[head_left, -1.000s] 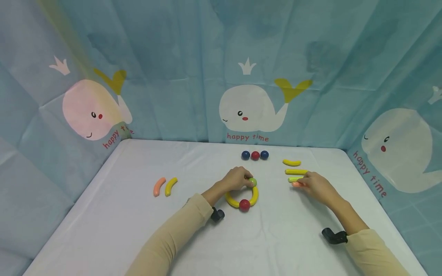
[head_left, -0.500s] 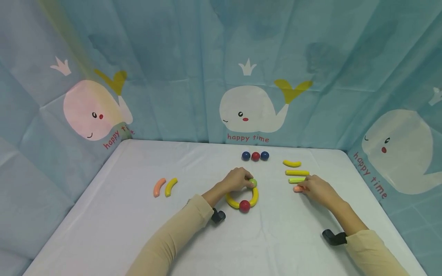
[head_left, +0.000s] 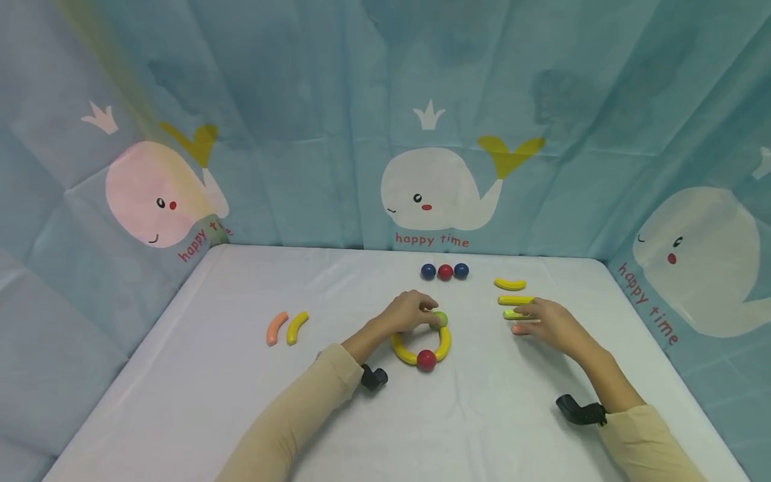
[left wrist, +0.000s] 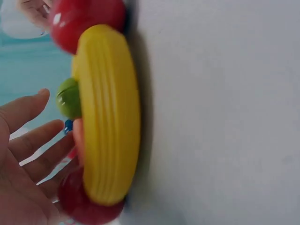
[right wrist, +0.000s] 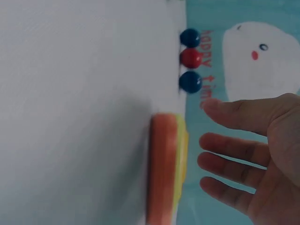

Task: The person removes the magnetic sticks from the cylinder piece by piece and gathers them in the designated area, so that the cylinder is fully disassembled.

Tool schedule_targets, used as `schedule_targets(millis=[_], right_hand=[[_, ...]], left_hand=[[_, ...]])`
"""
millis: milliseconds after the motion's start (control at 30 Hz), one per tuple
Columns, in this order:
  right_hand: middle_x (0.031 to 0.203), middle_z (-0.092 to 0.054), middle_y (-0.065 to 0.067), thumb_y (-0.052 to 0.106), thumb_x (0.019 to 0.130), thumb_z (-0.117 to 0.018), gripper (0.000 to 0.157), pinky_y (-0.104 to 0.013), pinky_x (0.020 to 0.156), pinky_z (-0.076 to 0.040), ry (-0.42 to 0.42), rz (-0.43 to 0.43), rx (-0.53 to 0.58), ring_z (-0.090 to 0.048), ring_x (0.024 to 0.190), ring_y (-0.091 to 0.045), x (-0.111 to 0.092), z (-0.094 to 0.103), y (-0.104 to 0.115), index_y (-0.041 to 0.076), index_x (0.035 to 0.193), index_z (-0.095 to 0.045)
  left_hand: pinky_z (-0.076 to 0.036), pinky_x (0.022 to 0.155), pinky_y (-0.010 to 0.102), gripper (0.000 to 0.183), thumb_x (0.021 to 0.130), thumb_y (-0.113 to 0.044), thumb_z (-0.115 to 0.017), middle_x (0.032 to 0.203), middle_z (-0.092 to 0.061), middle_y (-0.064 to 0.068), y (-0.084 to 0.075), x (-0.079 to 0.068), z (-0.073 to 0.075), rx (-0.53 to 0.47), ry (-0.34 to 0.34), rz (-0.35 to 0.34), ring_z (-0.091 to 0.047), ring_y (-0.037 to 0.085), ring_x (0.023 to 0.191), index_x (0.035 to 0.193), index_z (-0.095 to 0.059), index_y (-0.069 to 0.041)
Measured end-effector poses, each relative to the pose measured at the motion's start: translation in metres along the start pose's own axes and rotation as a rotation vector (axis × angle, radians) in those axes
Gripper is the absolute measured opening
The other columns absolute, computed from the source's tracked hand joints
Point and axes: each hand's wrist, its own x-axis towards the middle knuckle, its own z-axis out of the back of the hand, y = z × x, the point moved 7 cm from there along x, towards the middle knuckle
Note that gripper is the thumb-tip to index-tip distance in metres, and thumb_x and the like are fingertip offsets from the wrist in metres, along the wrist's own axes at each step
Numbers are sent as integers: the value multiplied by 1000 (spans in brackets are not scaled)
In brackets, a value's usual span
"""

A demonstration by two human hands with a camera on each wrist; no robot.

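We see the left hand (head_left: 409, 312) just beside the green ball (head_left: 442, 319), its thumb and fingers spread wide; in the left wrist view a gap shows between thumb and ball. The ball sits in a ring on the white surface (head_left: 482, 415). Round that ring we find the right curve (head_left: 445, 343) in yellow, running from the green ball to the front red ball (head_left: 426, 361), then the left curve (head_left: 403, 353), also yellow, from there to the side red ball (left wrist: 84, 202). Beyond that curve we make out an orange piece (left wrist: 78, 140), mostly hidden.

The right hand (head_left: 557, 326) has its thumb and fingers apart, gripping nothing, near the orange stick (head_left: 518, 330). Behind that stick we see the green stick (head_left: 510, 314), the yellow stick (head_left: 514, 300) and a small yellow curve (head_left: 510, 284), in a column.

Toward the back edge we see two blue balls (head_left: 428, 271) with a red ball (head_left: 445, 272) between them. Well to the left, an orange curve (head_left: 276, 329) lies beside a yellow curve (head_left: 297, 329). A whale-print curtain (head_left: 289, 167) hangs behind.
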Motion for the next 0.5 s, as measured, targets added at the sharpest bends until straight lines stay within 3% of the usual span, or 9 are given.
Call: schedule_targets(millis=[100,167,233,333,500], right_hand=[[116,-66,-20,18,89,-70,38,-44,85,-56,12,41,108,-63,105,-37,7,1,13,-1,122,-65],[114,-67,-19,14,90,-68,36,-34,74,-58,28,50,162,-63,100,-31,13,-1,21,-2,122,-64],[113,-68,-19,15,91,-67,35,-29,69,-57,34,67,190,-63,99,-28,20,-4,30,-1,121,-65],[111,-69,-16,18,91,-68,33,-35,78,-57,36,94,183,-62,100,-26,32,-10,48,1,119,-67],[109,-70,-12,21,91,-69,33,-45,91,-54,61,163,168,-61,100,-24,55,-25,90,4,119,-68]], left_hand=[[-52,60,25,46,87,-39,-71,122,-65,8,9,-9,11,-44,-27,37,-58,18,70,128,-65,-17],[-54,64,26,46,88,-38,-70,122,-64,9,16,-15,20,-49,-55,58,-58,18,72,127,-65,-16],[-56,75,29,44,88,-37,-70,121,-65,8,25,-20,27,-43,-87,84,-60,19,86,126,-65,-15],[-55,85,33,39,89,-32,-70,118,-67,6,37,-29,33,-26,-125,118,-61,19,99,123,-67,-14],[-54,88,37,35,88,-30,-71,110,-70,5,49,-39,30,-4,-132,145,-63,20,99,118,-69,-11]])
